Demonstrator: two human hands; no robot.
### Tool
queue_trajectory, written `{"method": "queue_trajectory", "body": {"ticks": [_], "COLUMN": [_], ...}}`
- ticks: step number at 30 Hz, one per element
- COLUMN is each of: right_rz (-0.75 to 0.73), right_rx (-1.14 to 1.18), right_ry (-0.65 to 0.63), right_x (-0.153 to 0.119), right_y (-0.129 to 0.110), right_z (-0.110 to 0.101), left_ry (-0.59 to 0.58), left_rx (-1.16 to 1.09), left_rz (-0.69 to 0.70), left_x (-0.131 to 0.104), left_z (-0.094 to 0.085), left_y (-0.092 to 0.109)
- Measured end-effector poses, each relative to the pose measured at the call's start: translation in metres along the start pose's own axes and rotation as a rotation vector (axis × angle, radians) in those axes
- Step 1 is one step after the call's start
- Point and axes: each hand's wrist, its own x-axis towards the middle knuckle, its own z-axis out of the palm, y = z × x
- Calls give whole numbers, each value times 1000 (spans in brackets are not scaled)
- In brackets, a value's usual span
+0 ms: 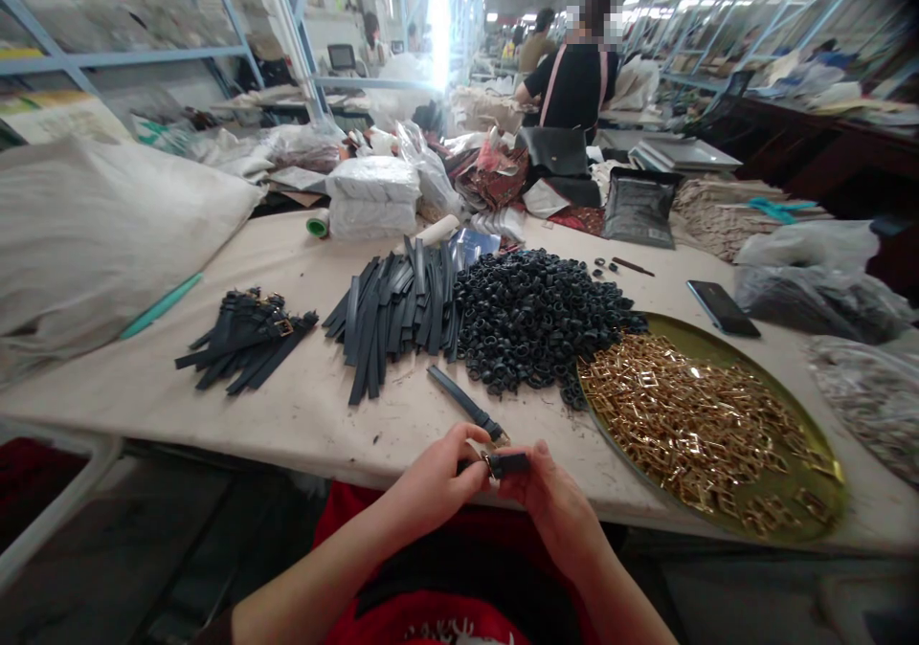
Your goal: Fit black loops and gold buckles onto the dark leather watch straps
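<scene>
Dark strap (512, 464) with buckle, gripped by left hand (449, 475) and right hand (557, 500);
finished-looking straps (234, 344) pile at left; plain straps (394, 305), loops (538, 310), gold buckles (689, 415) remain heaped on the desk (273, 439).

held strap (512, 464) partly hidden, sack (107, 233) cut off

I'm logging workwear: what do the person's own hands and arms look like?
The left hand and right hand are ungloved, with no watch or bracelet visible. A dark sleeve edge shows on the left arm; none shows on the right arm.
</scene>
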Motion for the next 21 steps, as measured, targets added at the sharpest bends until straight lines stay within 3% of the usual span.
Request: {"method": "queue_trajectory", "body": {"ticks": [6, 10, 14, 21], "right_rz": [126, 233, 303, 142], "right_rx": [67, 130, 179, 138], "right_ry": [-19, -139, -254, -117], "right_x": [-5, -7, -11, -8], "right_y": [0, 0, -4, -4], "right_z": [4, 4, 3, 6], "left_ry": [22, 69, 31, -31], "left_rx": [93, 289, 393, 148], "left_rz": [-38, -88, -135, -130], "left_x": [-3, -5, -7, -7], "left_z": [1, -1, -3, -2], "left_y": [2, 5, 8, 12]}}
